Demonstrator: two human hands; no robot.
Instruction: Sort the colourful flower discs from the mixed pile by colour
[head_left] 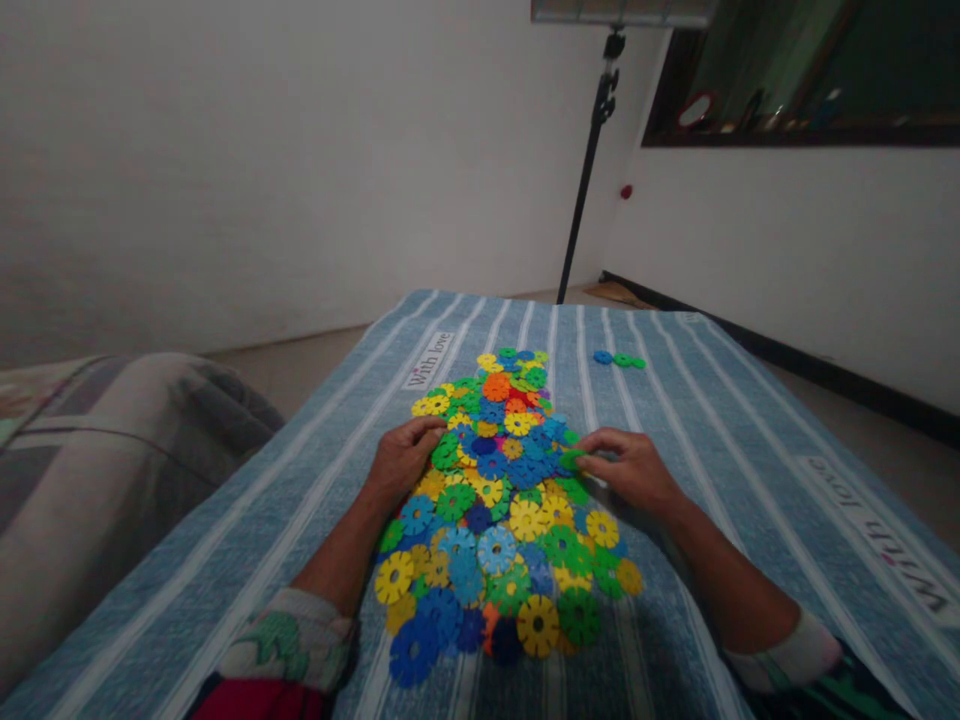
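A long heap of notched plastic discs in yellow, green, blue and orange covers the middle of the cloth. At its left edge is my left hand, fingers curled and pressed together against the discs. Whether anything sits between those fingertips I cannot make out. On the opposite side, my right hand pinches a green disc between thumb and fingers, just at the heap's right edge. Farther back, a short row of joined discs, one blue and the others green, lies apart from the heap.
A blue-and-white striped cloth covers the table. To the left stands a cloth-covered piece of furniture. Behind the table rises a black stand holding a panel, near a pale wall and a dark window.
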